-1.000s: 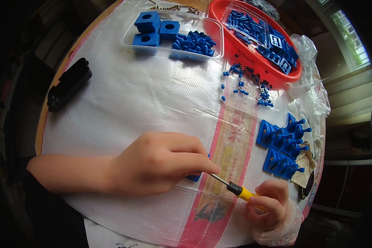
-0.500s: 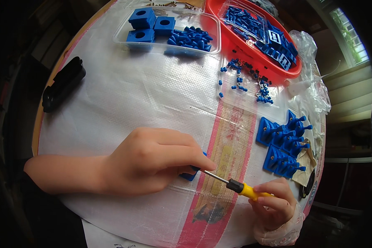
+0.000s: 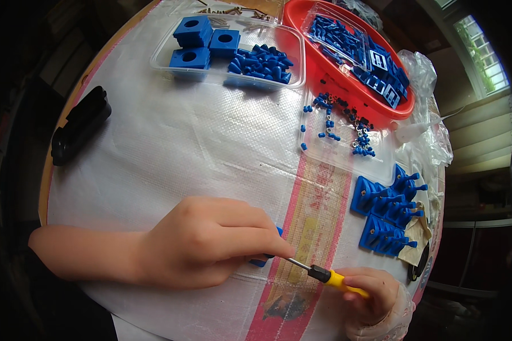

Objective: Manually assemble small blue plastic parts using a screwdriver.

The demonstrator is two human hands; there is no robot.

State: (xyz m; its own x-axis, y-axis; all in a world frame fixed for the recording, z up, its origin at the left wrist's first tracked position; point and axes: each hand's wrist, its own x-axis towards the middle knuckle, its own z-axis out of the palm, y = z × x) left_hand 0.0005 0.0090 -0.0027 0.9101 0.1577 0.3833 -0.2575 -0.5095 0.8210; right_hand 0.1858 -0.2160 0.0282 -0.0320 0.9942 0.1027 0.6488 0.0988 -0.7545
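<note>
A yellow-handled screwdriver [image 3: 336, 279] is held by its handle between the bent fingers of the right hand [image 3: 375, 292], low and right of centre; its shaft is pointed left, and its tip is hidden behind the left hand [image 3: 210, 244]. Under the left hand's curled fingers a blue part [image 3: 258, 262] is held near the desk [image 3: 43, 199], mostly covered, so its shape cannot be told. The desk is spread with a white sheet [image 3: 153, 153] crossed by a pink-edged stripe. To the right, blue assemblies [image 3: 385, 199] are grouped in rows. Beyond them, small blue fittings are scattered on a clear tray [image 3: 375, 165], near a red basin [image 3: 406, 112] filled with blue pieces. At the far side, blue blocks [image 3: 190, 58] and cones [image 3: 261, 62] are kept in a clear tub [image 3: 164, 59]. A black case [image 3: 81, 128] is set at the left.
</note>
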